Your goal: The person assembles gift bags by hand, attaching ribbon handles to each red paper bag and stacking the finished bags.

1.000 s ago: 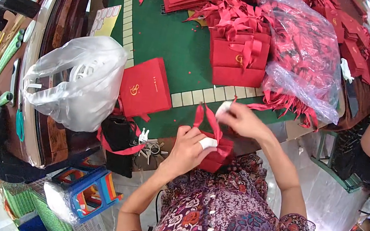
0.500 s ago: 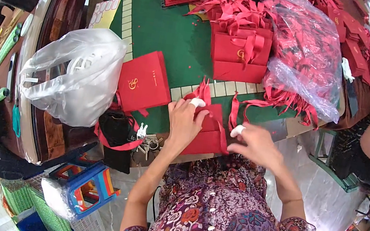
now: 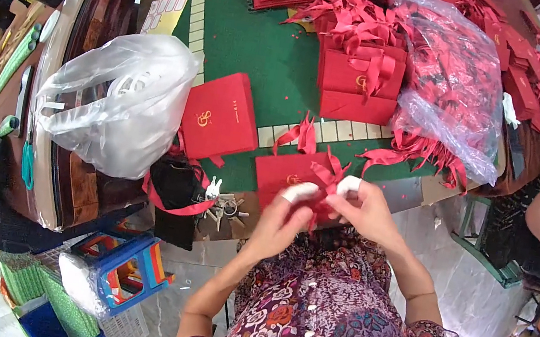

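A red paper bag [image 3: 272, 172] with a gold emblem lies at the table's near edge in front of me, and a red ribbon [image 3: 328, 172] stands up at its right side. My right hand [image 3: 370, 216] pinches this ribbon between thumb and a white-covered fingertip. Just left of it, my left hand [image 3: 282, 222] is over the bag's lower part, its white-covered finger and thumb curled at the same ribbon. The ribbon's lower part is partly hidden by my fingers. Another red ribbon loop [image 3: 300, 135] sticks out from the bag's far edge.
A finished-looking red bag [image 3: 220, 117] lies to the left, beside a white plastic bag [image 3: 132, 95]. Further off are stacked red bags [image 3: 360, 76] and a clear sack of ribbons [image 3: 452, 85]. Keys [image 3: 229, 208] and a black pouch [image 3: 173, 184] lie near left. Another person sits at right.
Both hands have come together over the ribbon; the left moved right and nearer me, off the bag's far edge. The bag now shows its emblem, and the ribbon is gathered upright.
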The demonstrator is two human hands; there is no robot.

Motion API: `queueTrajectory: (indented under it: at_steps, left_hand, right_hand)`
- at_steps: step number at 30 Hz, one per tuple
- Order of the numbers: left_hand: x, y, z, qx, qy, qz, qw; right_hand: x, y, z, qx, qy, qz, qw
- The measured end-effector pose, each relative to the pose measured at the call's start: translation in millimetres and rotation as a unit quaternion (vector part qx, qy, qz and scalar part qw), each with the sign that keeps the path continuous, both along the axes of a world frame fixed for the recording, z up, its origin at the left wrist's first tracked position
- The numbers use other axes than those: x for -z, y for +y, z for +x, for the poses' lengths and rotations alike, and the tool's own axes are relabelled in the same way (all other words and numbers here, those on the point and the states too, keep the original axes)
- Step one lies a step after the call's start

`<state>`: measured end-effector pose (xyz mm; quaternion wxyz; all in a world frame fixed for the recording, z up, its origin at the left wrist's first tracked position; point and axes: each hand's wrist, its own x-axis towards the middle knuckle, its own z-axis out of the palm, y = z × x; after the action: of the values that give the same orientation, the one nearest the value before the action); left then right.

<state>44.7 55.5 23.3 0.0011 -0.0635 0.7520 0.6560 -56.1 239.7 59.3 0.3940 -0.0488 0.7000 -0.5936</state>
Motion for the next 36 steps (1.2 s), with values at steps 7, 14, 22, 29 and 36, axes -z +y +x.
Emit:
queueTrajectory:
  at_steps: [7, 14, 22, 29, 36]
  left_hand:
    - [-4, -5, 21, 0.046, -0.121, 0.076, 0.989]
    - [-9, -34, 19, -0.042, -0.007, -0.307, 0.951]
    - [-15, -30, 12, -0.092, 0.022, -0.243, 0.966]
    - [-3, -48, 4, -0.06, 0.09, -0.347, 0.931]
    - [16, -48, -11, -0.165, 0.008, -0.299, 0.94]
  right_hand:
    - [5, -18, -17, 0.033, 0.044, -0.047, 0.997]
    - [-11, -18, -1, -0.017, 0.394, 0.217, 0.893]
    - [12, -55, 6, -0.133, 0.29, 0.015, 0.948]
    - [30, -56, -3, -0.139, 0.202, -0.001, 0.969]
    - [48, -62, 2, -0.069, 0.453, 0.082, 0.885]
